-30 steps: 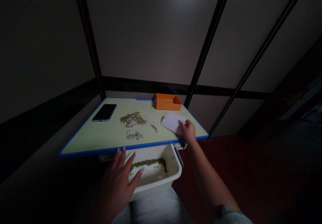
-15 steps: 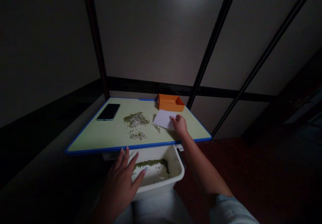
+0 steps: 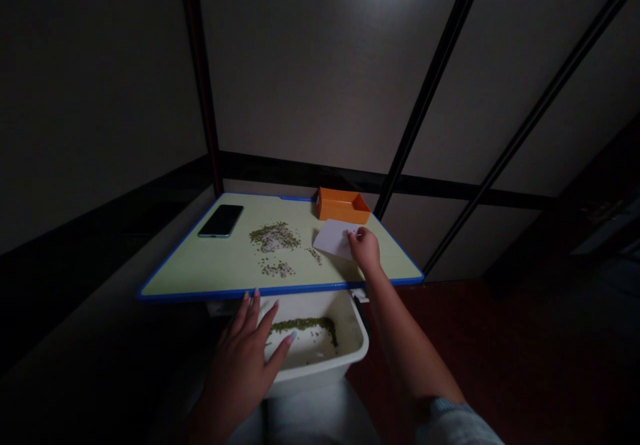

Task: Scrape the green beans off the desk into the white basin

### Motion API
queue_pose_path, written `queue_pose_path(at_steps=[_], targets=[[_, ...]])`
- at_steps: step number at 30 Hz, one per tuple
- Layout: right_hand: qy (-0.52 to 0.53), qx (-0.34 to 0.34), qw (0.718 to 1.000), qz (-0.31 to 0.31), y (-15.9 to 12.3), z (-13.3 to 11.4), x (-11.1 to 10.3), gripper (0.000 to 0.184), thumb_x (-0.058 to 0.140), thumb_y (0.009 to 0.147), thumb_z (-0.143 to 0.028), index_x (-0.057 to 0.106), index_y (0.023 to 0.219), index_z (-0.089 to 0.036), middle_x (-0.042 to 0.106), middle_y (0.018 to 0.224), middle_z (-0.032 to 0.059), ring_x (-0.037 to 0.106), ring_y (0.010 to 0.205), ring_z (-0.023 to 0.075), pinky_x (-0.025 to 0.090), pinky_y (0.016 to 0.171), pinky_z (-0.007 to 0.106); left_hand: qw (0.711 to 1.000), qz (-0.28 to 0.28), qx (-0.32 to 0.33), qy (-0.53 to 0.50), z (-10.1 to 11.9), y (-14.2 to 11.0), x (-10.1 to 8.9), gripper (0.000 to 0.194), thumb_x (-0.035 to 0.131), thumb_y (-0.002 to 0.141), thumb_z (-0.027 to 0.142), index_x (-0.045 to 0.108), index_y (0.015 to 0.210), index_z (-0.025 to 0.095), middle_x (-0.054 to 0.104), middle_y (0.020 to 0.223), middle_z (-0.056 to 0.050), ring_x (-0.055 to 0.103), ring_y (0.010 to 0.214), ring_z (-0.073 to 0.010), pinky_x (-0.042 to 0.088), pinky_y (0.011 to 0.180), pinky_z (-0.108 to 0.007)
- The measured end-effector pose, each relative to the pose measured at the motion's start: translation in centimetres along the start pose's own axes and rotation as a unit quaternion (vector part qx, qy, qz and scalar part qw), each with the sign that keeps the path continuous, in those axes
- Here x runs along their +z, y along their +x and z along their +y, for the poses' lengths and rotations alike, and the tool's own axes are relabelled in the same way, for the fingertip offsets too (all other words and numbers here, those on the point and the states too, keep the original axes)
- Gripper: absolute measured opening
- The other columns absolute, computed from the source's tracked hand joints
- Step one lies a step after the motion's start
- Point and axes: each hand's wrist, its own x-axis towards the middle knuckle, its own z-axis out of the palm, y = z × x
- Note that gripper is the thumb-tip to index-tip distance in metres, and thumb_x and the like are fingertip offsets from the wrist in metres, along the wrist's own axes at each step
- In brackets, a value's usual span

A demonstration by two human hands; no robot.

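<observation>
My right hand [image 3: 366,249] is closed on a white card [image 3: 333,239] that lies tilted on the pale green tabletop [image 3: 215,266], just right of a few stray green grains [image 3: 315,255]. Two patches of green grains mixed with white ones, a larger [image 3: 275,236] and a smaller [image 3: 278,269], lie mid-table. My left hand [image 3: 247,358] rests with fingers spread on the near rim of a white tub [image 3: 345,358] held below the table's front edge. A band of green grains [image 3: 303,325] lies inside the tub.
A black phone [image 3: 221,221] lies at the table's far left. An orange box [image 3: 342,205] stands at the back, close behind the card. The table has a blue edge [image 3: 280,291]. Dark-framed wall panels [image 3: 320,71] rise behind; dark red floor [image 3: 480,338] to the right.
My right hand has slid the white card leftward across the table, toward the stray grains. The left hand stays on the tub rim. The view has shifted slightly.
</observation>
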Motion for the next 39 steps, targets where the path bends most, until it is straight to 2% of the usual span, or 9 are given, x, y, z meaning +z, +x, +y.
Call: queue_pose_path(at_steps=[9, 17, 25, 39], targets=[[-0.010, -0.004, 1.000, -0.013, -0.4, -0.6, 0.5, 0.021, 0.056, 0.082, -0.035, 0.058, 0.069, -0.019, 0.066, 0.071, 0.0099, 0.054, 0.060, 0.0181, 0.031, 0.054, 0.027, 1.000, -0.004, -0.005, 0.000, 0.1, 0.0, 0.0, 0.054, 0.045, 0.086, 0.049, 0.057, 0.129, 0.020, 0.039, 0.149, -0.015, 0.028, 0.142, -0.0323, 0.041, 0.104, -0.052], [-0.037, -0.012, 0.999, -0.005, -0.5, -0.9, 0.6, 0.020, 0.055, 0.084, -0.033, 0.060, 0.073, -0.017, 0.066, 0.071, 0.0082, 0.054, 0.059, 0.0163, 0.029, 0.053, 0.025, 1.000, -0.015, -0.007, 0.013, 0.3, 0.1, -0.3, 0.054, 0.046, 0.086, 0.049, 0.057, 0.130, 0.020, 0.039, 0.149, -0.014, 0.027, 0.142, -0.0308, 0.040, 0.106, -0.049], [-0.034, -0.013, 0.999, -0.024, -0.7, -1.4, 0.6, 0.020, 0.055, 0.085, -0.033, 0.057, 0.072, -0.017, 0.065, 0.069, 0.0069, 0.052, 0.058, 0.0159, 0.029, 0.052, 0.024, 0.999, -0.046, -0.017, 0.019, 0.7, 0.2, -1.0, 0.055, 0.045, 0.086, 0.048, 0.054, 0.133, 0.020, 0.034, 0.151, -0.015, 0.024, 0.143, -0.0307, 0.038, 0.107, -0.049], [-0.022, -0.031, 0.999, -0.027, -1.0, -1.6, 0.9, 0.021, 0.054, 0.085, -0.033, 0.054, 0.070, -0.019, 0.061, 0.066, 0.0045, 0.049, 0.057, 0.0153, 0.027, 0.052, 0.025, 1.000, -0.015, -0.005, 0.017, 0.2, -0.1, -0.3, 0.055, 0.046, 0.086, 0.049, 0.056, 0.131, 0.020, 0.037, 0.150, -0.015, 0.027, 0.142, -0.0307, 0.039, 0.107, -0.049]])
